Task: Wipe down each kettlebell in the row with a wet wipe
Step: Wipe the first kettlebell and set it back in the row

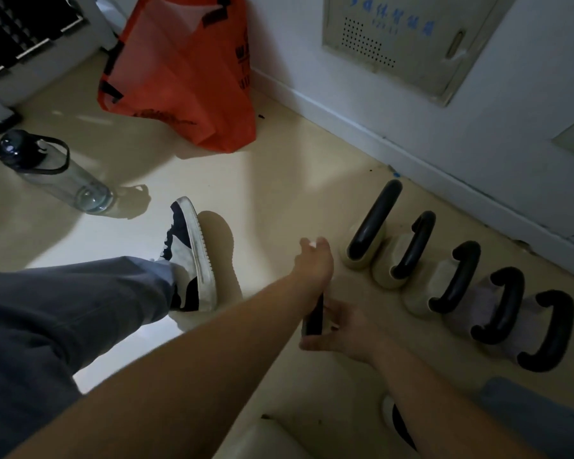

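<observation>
The 5 kettlebells (421,256) stand touching in a row by the right wall, so a hard wipe could tip 1 into the next. The left hand (315,260) reaches to the far one, pinching something white, likely the wipe (314,243). The right hand (340,329) grasps a dark object (314,318).

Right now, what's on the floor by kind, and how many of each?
Kettlebells in the row: 5
Kettlebell under the hands: 1, only its handle shows
Water bottle: 1
Orange bag: 1
Total: 8
</observation>
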A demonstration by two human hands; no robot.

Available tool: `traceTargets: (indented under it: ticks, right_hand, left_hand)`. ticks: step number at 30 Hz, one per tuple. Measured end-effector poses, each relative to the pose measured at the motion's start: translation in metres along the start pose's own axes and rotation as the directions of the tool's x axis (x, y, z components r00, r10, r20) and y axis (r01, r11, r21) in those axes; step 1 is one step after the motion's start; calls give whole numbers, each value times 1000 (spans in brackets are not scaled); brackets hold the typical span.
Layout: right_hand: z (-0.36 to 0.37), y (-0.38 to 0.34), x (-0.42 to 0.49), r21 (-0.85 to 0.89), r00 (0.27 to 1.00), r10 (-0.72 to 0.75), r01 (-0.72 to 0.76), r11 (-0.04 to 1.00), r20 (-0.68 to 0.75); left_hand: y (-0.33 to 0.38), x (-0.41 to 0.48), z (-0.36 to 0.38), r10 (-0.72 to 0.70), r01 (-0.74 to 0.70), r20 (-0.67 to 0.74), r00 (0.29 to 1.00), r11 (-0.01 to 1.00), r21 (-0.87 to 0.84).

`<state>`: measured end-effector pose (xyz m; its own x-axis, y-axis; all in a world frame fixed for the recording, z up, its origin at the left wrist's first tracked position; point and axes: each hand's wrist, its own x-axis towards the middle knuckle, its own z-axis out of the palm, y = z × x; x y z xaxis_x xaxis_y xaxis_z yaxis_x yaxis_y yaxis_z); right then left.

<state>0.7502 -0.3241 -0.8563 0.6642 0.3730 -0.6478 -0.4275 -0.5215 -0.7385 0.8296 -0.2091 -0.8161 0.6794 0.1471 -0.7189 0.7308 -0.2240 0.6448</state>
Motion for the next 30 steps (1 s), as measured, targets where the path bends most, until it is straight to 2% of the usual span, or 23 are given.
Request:
traceTargets:
  ticks: [1, 3, 6, 7, 10, 12, 14, 16, 18, 20, 21, 23, 24, 26, 27, 28, 29, 30]
  right_hand:
    - [0, -1, 1, -37, 1000, 6, -6, 999, 4]
    - [-2, 2, 6, -108, 999, 41, -44, 993, -34]
    - [-4, 7, 11, -71, 996, 79, -82, 994, -47]
    - [-4, 5, 9, -44, 996, 77, -79, 996, -37]
    - [-3, -2, 0, 44, 1000, 13, -13, 999, -1]
    - [-3, -4, -4, 91, 1000, -14, 12, 996, 21]
    - [-2, -7, -7, 100, 999, -18, 15, 995, 35]
    - [-3, -9, -8, 17, 999, -43, 43, 999, 11]
    - [-4, -7, -4, -16, 999, -31, 31, 999, -17]
    - [-5, -6, -1, 50, 1000, 9, -9, 999, -6]
    - [-5, -5, 0, 89, 1000, 16, -17, 996, 13]
    - [-4, -7, -3, 118, 999, 34, -38, 992, 34]
    - [-5, -6, -3, 145, 998, 51, -57, 988, 49]
    - [-6, -1, 0, 240, 991, 97, -117, 964, 94]
    - [-7, 3, 1, 284, 988, 110, -138, 949, 112]
    - [-8, 7, 4, 345, 988, 110, -142, 928, 111]
    - [-9, 10, 5, 406, 985, 128, -163, 899, 113]
    - [-10, 7, 5, 456, 983, 146, -181, 872, 110]
  left_hand:
    - [-16, -9, 3, 80, -78, -10, 997, 992, 102]
    - [-54, -44, 1, 193, -192, 8, 981, 973, 128]
    - [-83, -86, 2, 194, -195, 15, 981, 979, 64]
    - [-79, -82, 3, 156, -155, 1, 988, 986, 57]
    - [-32, -31, -3, -65, 68, 30, 997, 992, -110]
    - [-2, 3, -11, -118, 123, 38, 992, 979, -164]
    - [5, 6, -6, -74, 79, 48, 996, 990, -118]
    - [-19, -27, -2, 64, -64, 21, 998, 998, 0]
    - [-53, -64, -5, 87, -89, 85, 993, 996, 17]
    - [-71, -81, -14, 9, -18, 177, 984, 999, 49]
    - [-67, -74, -18, -53, 52, 167, 985, 999, 13]
    - [-41, -55, -27, -200, 218, 116, 973, 960, -175]
    - [-25, -47, -32, -218, 232, 84, 972, 934, -272]
    - [3, -30, -41, -107, 81, -60, 992, 941, -329]
    - [13, -27, -45, 23, -54, -130, 991, 969, -240]
    - [17, -27, -48, 199, -214, -169, 965, 974, -73]
    - [13, -29, -49, 364, -345, -127, 923, 926, 151]
    - [8, -32, -47, 506, -461, -39, 861, 811, 360]
